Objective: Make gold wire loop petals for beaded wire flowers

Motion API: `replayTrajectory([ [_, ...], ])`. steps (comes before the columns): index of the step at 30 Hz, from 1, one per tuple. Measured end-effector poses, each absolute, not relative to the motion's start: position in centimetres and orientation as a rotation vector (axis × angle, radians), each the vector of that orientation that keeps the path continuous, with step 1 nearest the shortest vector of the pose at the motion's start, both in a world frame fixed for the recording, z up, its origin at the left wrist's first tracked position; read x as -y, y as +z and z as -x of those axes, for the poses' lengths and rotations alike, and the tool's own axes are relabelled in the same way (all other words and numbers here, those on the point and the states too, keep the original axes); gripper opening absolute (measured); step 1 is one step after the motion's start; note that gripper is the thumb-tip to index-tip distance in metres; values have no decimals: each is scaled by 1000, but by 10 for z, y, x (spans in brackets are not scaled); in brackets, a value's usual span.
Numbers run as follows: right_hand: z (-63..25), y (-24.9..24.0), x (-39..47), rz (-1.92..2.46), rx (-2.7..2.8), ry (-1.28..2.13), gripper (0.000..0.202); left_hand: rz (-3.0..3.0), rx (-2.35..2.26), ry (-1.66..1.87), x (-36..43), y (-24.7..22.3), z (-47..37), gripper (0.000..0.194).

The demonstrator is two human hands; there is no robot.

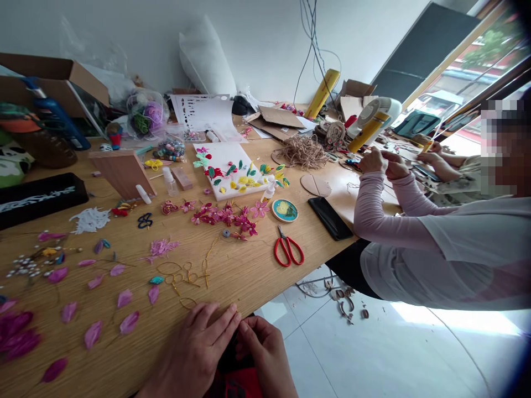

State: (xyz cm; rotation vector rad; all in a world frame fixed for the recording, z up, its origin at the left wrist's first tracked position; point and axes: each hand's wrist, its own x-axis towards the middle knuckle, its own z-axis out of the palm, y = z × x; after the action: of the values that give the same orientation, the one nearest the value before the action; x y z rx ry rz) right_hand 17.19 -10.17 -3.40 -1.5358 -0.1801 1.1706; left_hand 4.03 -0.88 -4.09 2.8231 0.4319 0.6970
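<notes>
My left hand is at the table's front edge, its fingers pressed together and the thumb hidden. Its fingertips meet those of my right hand, which is curled in a pinch just off the edge. Whatever lies between the fingers is too small or hidden to make out. Close by on the table are bent gold wire loops, a teal petal and several loose pink petals. Red-handled scissors lie farther right, near pink wire flowers.
A white foam board bears yellow, red and green flower pieces. A black phone and a round embroidered piece lie to its right. A co-worker in a pale top sits at the right, hands raised. Scraps litter the tiled floor.
</notes>
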Motion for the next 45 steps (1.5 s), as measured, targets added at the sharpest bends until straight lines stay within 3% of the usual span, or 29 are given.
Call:
replayTrajectory([
  [7, -170, -34, 98, 1625, 218, 1125, 65, -2847, -428, 688, 6, -35, -39, 51],
  [16, -173, -52, 109, 1600, 328, 1154, 46, -2713, -631, 615, 3, -39, -30, 54],
  [22, -172, -54, 111, 1630, 336, 1141, 40, -2486, -763, 688, 1, -36, -30, 45],
  [45, -170, -51, 109, 1646, 291, 1131, 42, -2555, -615, 580, 4, -37, -29, 59],
])
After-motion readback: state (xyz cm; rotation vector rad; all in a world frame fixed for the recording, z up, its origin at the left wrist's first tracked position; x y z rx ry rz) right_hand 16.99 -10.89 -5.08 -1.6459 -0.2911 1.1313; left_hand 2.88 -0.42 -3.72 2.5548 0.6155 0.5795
